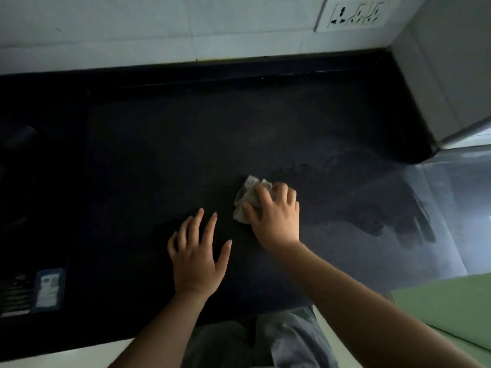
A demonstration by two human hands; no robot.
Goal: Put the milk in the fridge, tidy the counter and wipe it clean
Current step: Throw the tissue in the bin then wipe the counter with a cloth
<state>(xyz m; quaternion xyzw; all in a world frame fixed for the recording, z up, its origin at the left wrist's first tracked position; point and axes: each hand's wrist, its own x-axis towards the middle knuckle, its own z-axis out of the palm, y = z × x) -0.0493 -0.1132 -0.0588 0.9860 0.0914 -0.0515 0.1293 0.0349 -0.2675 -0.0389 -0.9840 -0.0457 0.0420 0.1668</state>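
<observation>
Fading into near-black on its left side, the counter [164, 144] gives away little there: a dim rounded shape sits at the far left edge, too dark to identify, and below it a small blue-edged rectangular packet [49, 288] with a pale label lies beside some striped object whose nature cannot be told. The milk and the fridge are not visible in this view. Most of the cloth [245, 199] is hidden under the right hand [275, 216], so only its crumpled pale corners show past the fingers; it looks soft and wrinkled, greyish-white. The right hand's fingers are curled down over it, pressing it onto the counter near the middle of the slab. The left hand [198, 253] lies just beside it, palm down on the dark surface, fingers spread wide and holding nothing. The counter is smooth, dark stone with a raised lip along the back; on the right it turns glossy and shows wet-looking streaks and smears. Behind it runs a pale tiled wall [132, 25] with a white socket plate [354, 14], partly cut by the top edge.
</observation>
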